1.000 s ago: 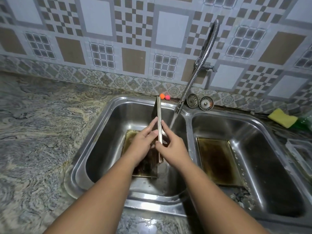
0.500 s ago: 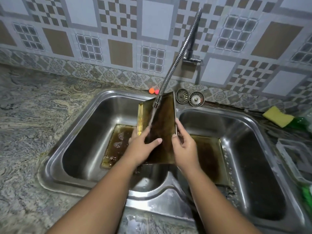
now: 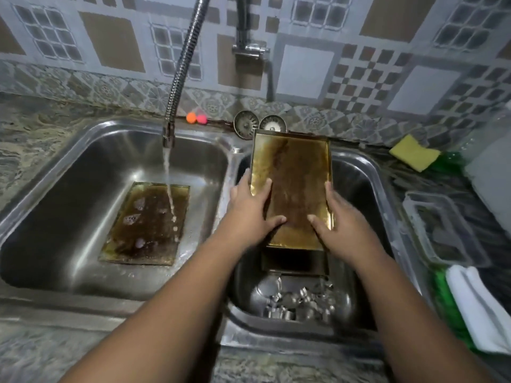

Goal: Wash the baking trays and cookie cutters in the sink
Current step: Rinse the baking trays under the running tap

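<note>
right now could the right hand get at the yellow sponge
Probably not yet: the right hand is gripping the tray. Once freed, the path to the sponge looks clear.

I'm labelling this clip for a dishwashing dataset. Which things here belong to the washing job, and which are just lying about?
Job:
held tray in left hand and right hand
tray under tap
cookie cutters
sink
running faucet

Lying about:
yellow sponge
two drain strainers
white cloth
clear container

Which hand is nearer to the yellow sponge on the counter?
The right hand. It grips the right edge of the held tray, with the yellow sponge up and to its right on the counter. The left hand grips the tray's left edge, farther away.
</note>
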